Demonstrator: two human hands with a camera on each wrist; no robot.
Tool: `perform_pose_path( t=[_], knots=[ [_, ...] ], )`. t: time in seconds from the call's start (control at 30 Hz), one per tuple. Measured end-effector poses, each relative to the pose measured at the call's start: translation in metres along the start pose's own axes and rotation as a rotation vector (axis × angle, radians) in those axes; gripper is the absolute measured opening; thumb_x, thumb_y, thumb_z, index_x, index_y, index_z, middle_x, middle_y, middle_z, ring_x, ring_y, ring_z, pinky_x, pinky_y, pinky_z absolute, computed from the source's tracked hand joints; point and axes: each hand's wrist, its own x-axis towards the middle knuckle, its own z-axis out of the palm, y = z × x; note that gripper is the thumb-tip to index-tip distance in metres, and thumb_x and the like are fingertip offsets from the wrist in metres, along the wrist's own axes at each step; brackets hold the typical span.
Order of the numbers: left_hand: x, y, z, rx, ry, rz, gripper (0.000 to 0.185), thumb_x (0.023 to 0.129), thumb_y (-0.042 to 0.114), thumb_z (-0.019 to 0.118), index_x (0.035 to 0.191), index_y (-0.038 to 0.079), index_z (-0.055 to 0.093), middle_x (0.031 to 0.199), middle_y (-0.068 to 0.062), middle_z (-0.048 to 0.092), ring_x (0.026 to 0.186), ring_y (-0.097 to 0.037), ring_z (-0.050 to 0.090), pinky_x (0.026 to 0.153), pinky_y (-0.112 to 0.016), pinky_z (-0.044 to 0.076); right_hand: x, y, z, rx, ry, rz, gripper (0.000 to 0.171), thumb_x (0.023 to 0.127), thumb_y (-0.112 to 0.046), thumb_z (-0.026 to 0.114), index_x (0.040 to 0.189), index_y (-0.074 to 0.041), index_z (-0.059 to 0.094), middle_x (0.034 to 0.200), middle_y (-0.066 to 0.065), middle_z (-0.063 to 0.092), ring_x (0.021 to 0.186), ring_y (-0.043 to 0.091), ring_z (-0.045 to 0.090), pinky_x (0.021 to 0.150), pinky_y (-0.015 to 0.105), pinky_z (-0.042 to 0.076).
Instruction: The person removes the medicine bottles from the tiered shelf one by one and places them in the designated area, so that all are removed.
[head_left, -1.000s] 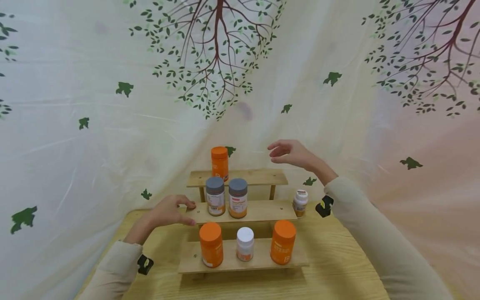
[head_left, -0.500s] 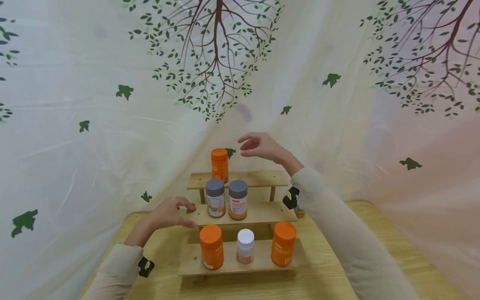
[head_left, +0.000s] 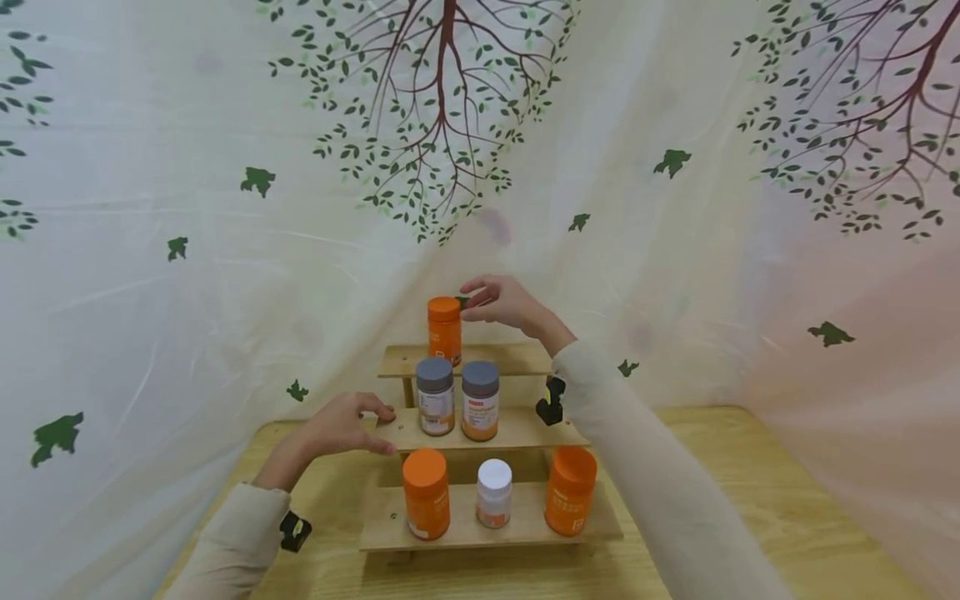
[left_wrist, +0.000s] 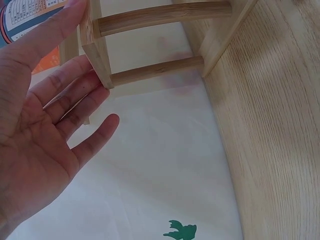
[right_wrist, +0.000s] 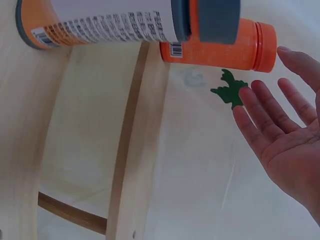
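My left hand grips the left end of the middle step of a wooden three-step display stand. In the left wrist view, the thumb lies at one edge of the step and the fingers rest against its end. At the top step, my right hand reaches beside an orange bottle with an orange cap, fingers spread and slightly bent. The right wrist view shows the thumb close to that bottle's cap, with the palm holding nothing.
Two grey-capped bottles stand on the middle step. Along the bottom step are an orange bottle, a white bottle and another orange bottle. A leaf-printed curtain hangs behind the wooden table.
My right hand has moved left across the top step to the orange bottle, its forearm now covering the small white bottle at the stand's right. The left hand has stayed on the stand.
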Motion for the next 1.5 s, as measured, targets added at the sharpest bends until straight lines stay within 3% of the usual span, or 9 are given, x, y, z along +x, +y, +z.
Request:
perform_pose_path(
  t=[0.17,0.4,0.8,1.5],
  knots=[
    [0.001,0.002,-0.001,0.001,0.001,-0.001,0.055,0.063,0.05,0.082,0.104,0.013,0.073,0.11,-0.004,0.067,0.107,-0.027,0.06,0.093,-0.049,0.047,0.003,0.005,0.008,0.027,0.002,0.019,0.046,0.083,-0.017,0.072,0.125,-0.008,0.055,0.118,0.019,0.061,0.101,0.029,0.06,0.093,0.054,0.046],
    [0.001,0.003,0.001,-0.008,-0.007,-0.015,0.056,0.064,0.049,0.082,0.105,0.013,0.072,0.111,-0.004,0.067,0.108,-0.026,0.059,0.093,-0.049,0.047,0.009,0.014,0.016,0.003,-0.025,0.05,0.054,0.082,-0.021,0.073,0.13,-0.011,0.052,0.119,0.012,0.06,0.105,0.025,0.058,0.089,0.044,0.05],
    [0.0,0.001,0.0,-0.016,0.004,-0.004,0.055,0.064,0.048,0.082,0.105,0.012,0.072,0.11,-0.004,0.068,0.106,-0.026,0.06,0.092,-0.049,0.047,0.015,0.015,0.026,0.036,-0.016,0.065,0.055,0.081,-0.021,0.075,0.129,-0.011,0.052,0.115,0.01,0.061,0.103,0.024,0.058,0.091,0.046,0.05],
    [0.001,0.001,0.001,-0.003,0.003,-0.002,0.055,0.063,0.05,0.082,0.103,0.013,0.072,0.111,-0.004,0.067,0.106,-0.026,0.06,0.092,-0.049,0.047,0.008,0.012,0.025,0.027,-0.023,0.057,0.05,0.083,-0.019,0.072,0.128,-0.009,0.051,0.119,0.012,0.059,0.105,0.026,0.057,0.089,0.043,0.051]
  ],
)
